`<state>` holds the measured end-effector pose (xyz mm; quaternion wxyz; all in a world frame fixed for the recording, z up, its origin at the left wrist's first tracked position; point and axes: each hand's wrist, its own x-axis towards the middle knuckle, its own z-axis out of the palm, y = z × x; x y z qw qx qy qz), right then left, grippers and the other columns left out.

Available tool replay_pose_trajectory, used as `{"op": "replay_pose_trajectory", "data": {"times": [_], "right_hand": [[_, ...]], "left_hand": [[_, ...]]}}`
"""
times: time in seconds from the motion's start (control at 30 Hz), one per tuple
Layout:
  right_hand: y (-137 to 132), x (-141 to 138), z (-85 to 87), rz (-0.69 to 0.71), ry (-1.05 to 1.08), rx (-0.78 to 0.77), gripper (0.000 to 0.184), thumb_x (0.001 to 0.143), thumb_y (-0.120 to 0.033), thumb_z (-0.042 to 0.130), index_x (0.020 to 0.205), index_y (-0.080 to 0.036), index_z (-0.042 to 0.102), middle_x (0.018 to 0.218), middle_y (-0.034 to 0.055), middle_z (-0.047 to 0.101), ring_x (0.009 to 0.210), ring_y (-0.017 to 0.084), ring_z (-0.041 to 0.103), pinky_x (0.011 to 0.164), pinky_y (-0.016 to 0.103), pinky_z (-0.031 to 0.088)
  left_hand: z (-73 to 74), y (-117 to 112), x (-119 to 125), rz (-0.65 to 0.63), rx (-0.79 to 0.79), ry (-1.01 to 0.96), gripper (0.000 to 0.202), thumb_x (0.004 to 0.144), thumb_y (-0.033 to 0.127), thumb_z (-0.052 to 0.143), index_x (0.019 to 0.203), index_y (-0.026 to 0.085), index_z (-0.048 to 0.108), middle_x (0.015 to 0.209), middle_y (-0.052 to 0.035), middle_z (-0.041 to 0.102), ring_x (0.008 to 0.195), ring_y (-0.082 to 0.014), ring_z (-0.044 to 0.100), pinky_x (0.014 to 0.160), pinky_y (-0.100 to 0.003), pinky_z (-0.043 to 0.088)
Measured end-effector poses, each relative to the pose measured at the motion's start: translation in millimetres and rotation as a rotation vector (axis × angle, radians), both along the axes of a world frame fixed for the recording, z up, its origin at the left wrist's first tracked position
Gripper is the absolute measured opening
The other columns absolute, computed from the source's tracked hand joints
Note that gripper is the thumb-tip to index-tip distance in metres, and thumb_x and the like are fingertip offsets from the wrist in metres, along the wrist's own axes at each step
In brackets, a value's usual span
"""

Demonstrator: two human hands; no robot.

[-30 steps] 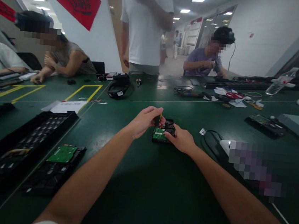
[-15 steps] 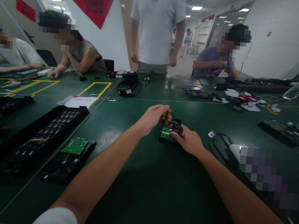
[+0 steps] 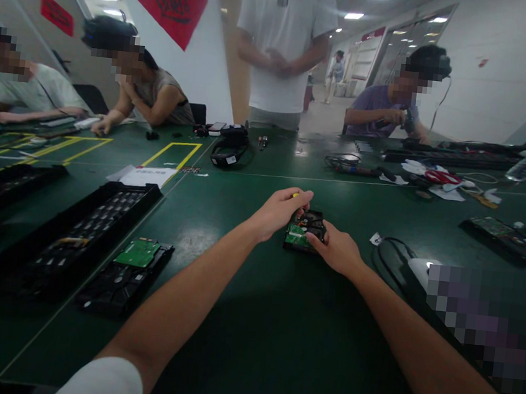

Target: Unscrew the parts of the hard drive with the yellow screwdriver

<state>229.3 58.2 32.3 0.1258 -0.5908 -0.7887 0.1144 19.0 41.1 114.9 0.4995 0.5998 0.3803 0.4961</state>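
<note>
A hard drive (image 3: 300, 233) with a green circuit board lies on the table in front of me, board side up. My right hand (image 3: 339, 249) grips its right edge, the thumb lying over the near corner. Above its far left part is my left hand (image 3: 280, 211), fingers closed round a small screwdriver (image 3: 296, 195) with a yellow and black handle. Only a yellow bit of the handle shows; the tip is hidden behind the fingers. Left of my forearm rests another hard drive (image 3: 137, 253) in a black caddy, its green board facing up.
A long black tray (image 3: 101, 217) stands on the left, near a white paper (image 3: 147, 176). On the right are a cable (image 3: 392, 242), a pale, partly blurred-out device (image 3: 420, 267) and another drive (image 3: 503, 238). Several people are around the far side of the table.
My left hand has turned a little over the screwdriver, so less of its handle shows. My right hand keeps its grip on the drive. The standing person has brought both hands together.
</note>
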Motion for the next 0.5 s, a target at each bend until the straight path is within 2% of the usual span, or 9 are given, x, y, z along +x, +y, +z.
{"op": "replay_pose_trajectory", "data": {"times": [0.2,0.5], "right_hand": [[0.3,0.6,-1.1,0.01,0.003,0.007,0.061,0.099,-0.068,0.042,0.138,-0.023,0.054,0.112,0.0118,0.074,0.093,0.03,0.07,0.069,0.033,0.044],[0.2,0.2,-2.2,-0.011,-0.013,0.003,0.064,0.099,-0.071,0.041,0.138,-0.023,0.055,0.108,0.0124,0.074,0.087,0.029,0.07,0.065,0.031,0.043]], "left_hand": [[-3.5,3.4,-3.8,-0.002,0.004,-0.014,0.044,0.094,0.06,0.057,0.087,0.018,0.069,0.077,-0.0023,0.059,0.073,-0.0149,0.056,0.073,-0.029,0.043],[-4.9,1.8,1.2,0.056,-0.063,-0.101,0.04,0.094,0.059,0.06,0.095,0.021,0.046,0.072,0.0,0.061,0.068,-0.015,0.06,0.072,-0.031,0.044]]}}
